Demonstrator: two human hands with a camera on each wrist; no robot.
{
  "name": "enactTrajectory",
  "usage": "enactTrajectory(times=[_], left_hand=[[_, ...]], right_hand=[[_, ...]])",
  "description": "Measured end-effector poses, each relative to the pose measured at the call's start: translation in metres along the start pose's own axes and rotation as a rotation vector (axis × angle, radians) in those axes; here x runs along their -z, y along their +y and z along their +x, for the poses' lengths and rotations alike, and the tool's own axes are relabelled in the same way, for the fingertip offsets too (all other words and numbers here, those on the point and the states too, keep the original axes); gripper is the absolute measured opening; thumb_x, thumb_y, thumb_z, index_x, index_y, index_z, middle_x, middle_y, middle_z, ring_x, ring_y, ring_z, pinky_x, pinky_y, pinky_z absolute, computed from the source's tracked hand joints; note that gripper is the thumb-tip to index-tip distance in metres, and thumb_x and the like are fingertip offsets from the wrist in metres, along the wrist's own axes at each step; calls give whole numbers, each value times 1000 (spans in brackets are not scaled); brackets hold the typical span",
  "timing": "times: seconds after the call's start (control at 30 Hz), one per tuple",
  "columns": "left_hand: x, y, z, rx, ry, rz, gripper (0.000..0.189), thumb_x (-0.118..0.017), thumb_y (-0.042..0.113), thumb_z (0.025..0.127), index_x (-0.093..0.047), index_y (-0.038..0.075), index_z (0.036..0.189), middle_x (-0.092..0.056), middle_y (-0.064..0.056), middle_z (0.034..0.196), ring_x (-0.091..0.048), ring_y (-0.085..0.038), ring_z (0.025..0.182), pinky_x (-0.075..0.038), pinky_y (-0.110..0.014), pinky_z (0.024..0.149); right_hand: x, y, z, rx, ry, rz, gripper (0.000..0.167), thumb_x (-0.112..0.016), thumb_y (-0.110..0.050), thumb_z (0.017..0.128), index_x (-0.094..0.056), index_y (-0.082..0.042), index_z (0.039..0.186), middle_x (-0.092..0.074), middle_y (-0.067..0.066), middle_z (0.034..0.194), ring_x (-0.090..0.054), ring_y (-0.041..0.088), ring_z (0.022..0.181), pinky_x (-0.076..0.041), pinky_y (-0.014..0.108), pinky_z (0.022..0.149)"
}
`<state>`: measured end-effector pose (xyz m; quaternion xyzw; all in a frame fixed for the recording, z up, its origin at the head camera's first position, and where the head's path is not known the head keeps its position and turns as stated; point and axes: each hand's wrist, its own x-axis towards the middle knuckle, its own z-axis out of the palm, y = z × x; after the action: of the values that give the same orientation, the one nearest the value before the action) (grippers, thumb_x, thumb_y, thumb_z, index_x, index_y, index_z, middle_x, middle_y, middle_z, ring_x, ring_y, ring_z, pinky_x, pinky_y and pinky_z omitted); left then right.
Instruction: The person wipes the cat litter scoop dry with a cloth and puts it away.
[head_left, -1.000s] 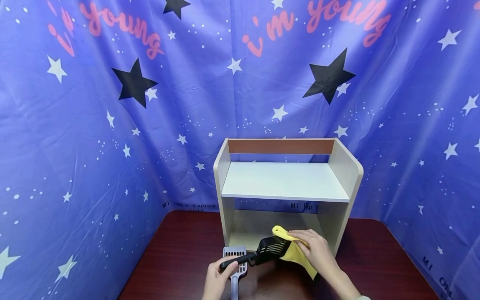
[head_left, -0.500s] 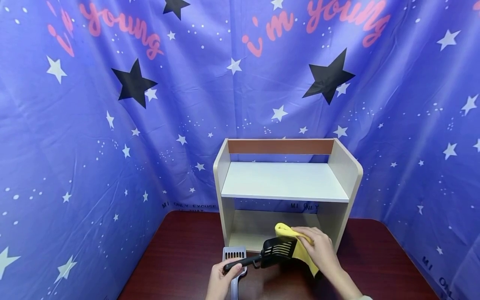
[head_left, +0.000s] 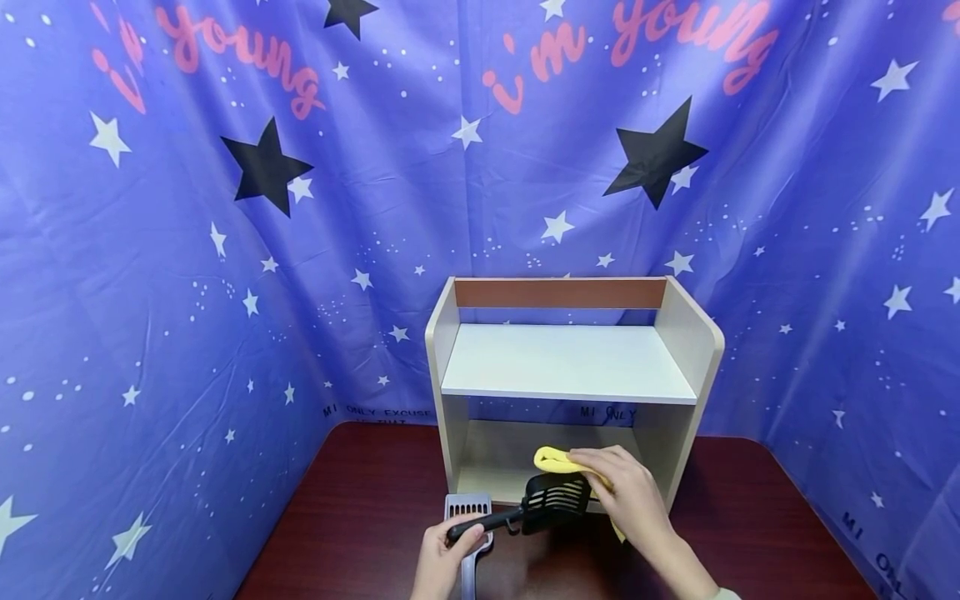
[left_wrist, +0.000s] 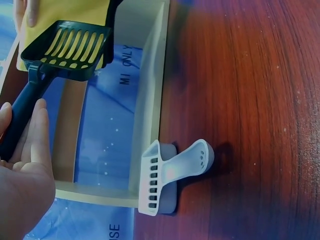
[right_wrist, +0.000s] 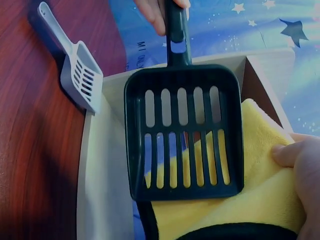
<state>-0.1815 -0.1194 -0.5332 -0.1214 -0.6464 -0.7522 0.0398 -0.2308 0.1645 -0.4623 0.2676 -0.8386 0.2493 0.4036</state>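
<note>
By its handle, my left hand (head_left: 441,557) holds a black litter scoop (right_wrist: 182,128) with a slotted head, raised above the table. My right hand (head_left: 632,493) grips a folded yellow cloth (head_left: 553,459) with dark edging at the scoop head's far, right side. In the right wrist view the cloth lies behind the lower slots, with yellow showing through them. Part of the cloth is hidden behind the scoop and my right hand in the head view. A second, grey litter scoop (left_wrist: 180,168) rests on the table just below my left hand.
A pale two-tier shelf unit (head_left: 567,360) with a brown back rail stands on the dark red wooden table (head_left: 367,500), just beyond my hands. Blue star-patterned curtains (head_left: 360,192) hang behind and at both sides.
The black scoop has shifted slightly right. My right hand went right with the cloth, then back left over the scoop head's upper edge, and less of the cloth's hanging end shows.
</note>
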Motion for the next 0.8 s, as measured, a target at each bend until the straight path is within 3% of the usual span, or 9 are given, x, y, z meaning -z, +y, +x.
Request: enactTrajectory(times=[0.27,0.4,0.47,0.53,0.6,0.67,0.8], left_hand=[[-2,3,1,-21,15,42,32,-62,2,95,-59,-25,113,-62,-42,112,-67,1,92,-60,-19,84],[-3,4,1,-49,27,63,30,-62,0,95,-60,-25,110,-63,-42,108,-69,0,88,-60,-17,81],[-3,5,1,-61,27,67,30,-62,0,95,-60,-25,110,-63,-43,107,-70,-2,88,-60,-17,81],[-3,5,1,-69,22,62,30,-61,0,95,-60,-26,110,-62,-44,107,-71,-4,89,-60,-19,81],[-2,5,1,-72,14,50,30,-61,-1,95,-58,-27,110,-61,-45,107,-71,-4,90,-60,-20,82],[-2,5,1,-70,8,32,31,-60,-1,95,-57,-28,111,-60,-46,108,-71,-5,91,-60,-22,84],[0,4,2,-66,6,17,33,-60,0,95,-56,-28,112,-60,-46,109,-71,-3,91,-60,-23,85]], right_hand=[[-4,-6,1,152,-30,30,37,-72,-1,77,-77,-21,107,-76,-5,107,-63,12,94,-49,26,78],[-8,-6,-1,215,-36,0,22,-56,-16,98,-77,-20,107,-76,-6,107,-63,15,93,-47,30,81],[-8,-5,-2,224,-28,-18,35,-43,-29,107,-77,-21,106,-76,-6,107,-63,14,92,-47,30,81],[-8,-2,-3,216,-23,-17,45,-34,-35,109,-77,-21,105,-76,-5,107,-62,13,91,-47,29,80],[-8,1,-5,207,-19,-11,32,-46,-29,106,-77,-21,104,-76,-4,107,-62,13,91,-47,28,79],[-7,5,-7,191,-17,-2,17,-62,-18,97,-77,-21,104,-76,-4,107,-62,13,91,-47,27,77],[-6,10,-11,146,3,10,41,-77,4,71,-78,-21,103,-76,-5,106,-62,14,91,-49,23,74]])
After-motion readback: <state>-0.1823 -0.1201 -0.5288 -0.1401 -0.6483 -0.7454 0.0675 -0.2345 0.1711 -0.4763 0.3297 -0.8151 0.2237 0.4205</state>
